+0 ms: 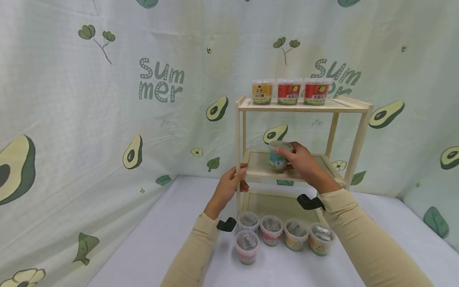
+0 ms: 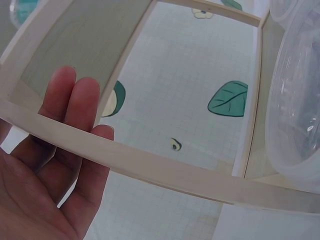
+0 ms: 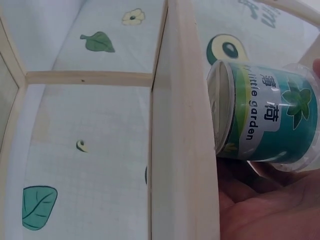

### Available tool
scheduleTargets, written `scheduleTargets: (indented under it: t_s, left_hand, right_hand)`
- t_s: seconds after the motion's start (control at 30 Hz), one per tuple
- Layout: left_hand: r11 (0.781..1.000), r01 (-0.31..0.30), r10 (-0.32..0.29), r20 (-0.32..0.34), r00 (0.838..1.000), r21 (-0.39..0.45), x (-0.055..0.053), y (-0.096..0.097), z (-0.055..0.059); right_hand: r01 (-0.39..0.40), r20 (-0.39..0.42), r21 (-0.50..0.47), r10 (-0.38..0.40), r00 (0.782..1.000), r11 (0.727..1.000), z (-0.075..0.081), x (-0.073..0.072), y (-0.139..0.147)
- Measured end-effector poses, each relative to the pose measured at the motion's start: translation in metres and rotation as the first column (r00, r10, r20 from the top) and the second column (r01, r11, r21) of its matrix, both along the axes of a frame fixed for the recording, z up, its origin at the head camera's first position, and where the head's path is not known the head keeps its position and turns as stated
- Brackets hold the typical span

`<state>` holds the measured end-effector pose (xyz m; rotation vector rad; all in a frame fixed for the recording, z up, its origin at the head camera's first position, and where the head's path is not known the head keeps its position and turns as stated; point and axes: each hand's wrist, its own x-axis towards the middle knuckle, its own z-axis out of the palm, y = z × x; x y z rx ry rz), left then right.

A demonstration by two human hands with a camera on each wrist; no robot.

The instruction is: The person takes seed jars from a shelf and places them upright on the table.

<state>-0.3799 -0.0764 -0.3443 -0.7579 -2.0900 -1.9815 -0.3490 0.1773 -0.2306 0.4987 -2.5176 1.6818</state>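
My right hand (image 1: 301, 161) holds a teal plastic cup (image 1: 277, 159) with a clear lid at the middle board of a wooden shelf rack (image 1: 305, 107). Its label, reading "my little garden" with a green leaf picture, shows in the right wrist view, where the cup's base is close by the board's edge. My left hand (image 1: 228, 185) grips the rack's front left post (image 2: 75, 137), fingers passing behind it and their tips showing beyond. On the top board stand one yellow cup (image 1: 262, 92) and two red cups (image 1: 289, 92), upright in a row.
Several lidded cups stand on the white table (image 1: 143, 255) before the rack's bottom board (image 1: 276, 205): a pink cup (image 1: 247, 249) in front, others in a row behind, including a yellow cup (image 1: 320, 241) at the right. A printed cloth (image 1: 172, 131) hangs behind the rack.
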Motion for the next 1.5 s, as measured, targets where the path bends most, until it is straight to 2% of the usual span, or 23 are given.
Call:
scheduleTargets:
  t_s: [0.17,0.4,0.5,0.8,1.07,1.5]
  left_hand:
    - [1.0,0.003,-0.003,-0.002,1.0,-0.013,0.001,-0.001,-0.001]
    - [0.999,0.034,-0.034,0.001,0.999,-0.017,0.027,-0.003,0.018]
    - [0.999,0.032,-0.032,-0.003,0.999,-0.024,0.03,-0.003,0.019]
    - [1.0,0.011,-0.011,0.008,1.0,-0.029,0.032,-0.001,0.023]
    - [0.999,0.016,-0.016,0.001,1.0,-0.033,0.029,-0.001,0.026]
    - [1.0,0.009,-0.009,0.011,1.0,-0.017,0.029,0.002,0.024]
  right_hand:
    - [0.005,-0.022,0.002,-0.004,1.0,1.0,-0.001,0.001,0.002]
    - [0.013,-0.016,-0.003,-0.013,1.0,1.0,-0.004,0.004,0.004]
    - [0.01,-0.022,-0.021,-0.01,1.0,1.0,-0.006,0.006,0.005]
    - [0.008,-0.036,-0.045,-0.01,0.999,0.999,-0.007,0.009,0.009]
    - [0.017,-0.047,-0.074,-0.02,0.999,0.997,-0.004,0.016,0.014]
    - [0.053,-0.046,-0.091,-0.058,0.997,0.994,-0.009,0.025,0.019]
